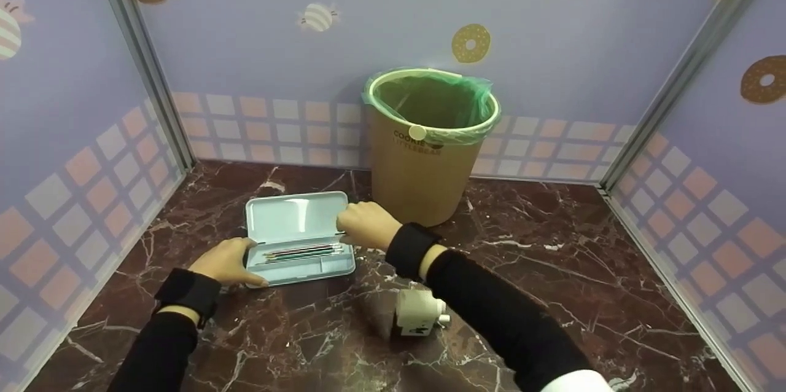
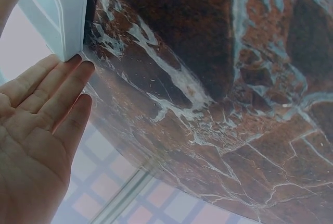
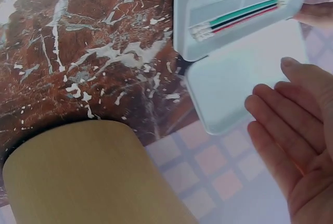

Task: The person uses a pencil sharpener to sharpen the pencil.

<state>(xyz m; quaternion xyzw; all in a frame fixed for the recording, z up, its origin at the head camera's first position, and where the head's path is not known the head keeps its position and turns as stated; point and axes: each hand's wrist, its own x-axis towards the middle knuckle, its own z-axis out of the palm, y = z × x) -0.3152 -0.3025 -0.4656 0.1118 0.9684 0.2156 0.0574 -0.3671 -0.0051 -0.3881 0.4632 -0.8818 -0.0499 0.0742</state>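
A pale blue pencil case point(image 1: 334, 266) lies open on the marbled surface, its lid point(image 1: 276, 217) folded back. Several pencils point(image 3: 244, 18) rest in its long compartment. My left hand point(image 1: 224, 262) holds the case's left end, thumb along the front edge and fingers on the far side; the left wrist view shows those fingers point(image 2: 65, 91) at a corner of the case. At the lid's right edge is my right hand point(image 1: 368, 224). In the right wrist view its fingers are loosely bent, thumb apart, with nothing in the palm; whether they touch the lid I cannot tell.
Behind my right hand stands a tan bin point(image 1: 417, 177) with a green liner point(image 1: 482, 100). A small cream box point(image 1: 416, 312) with a side knob sits in front of me, left of my right forearm. Patterned walls point(image 1: 245, 42) enclose the surface at the back and both sides.
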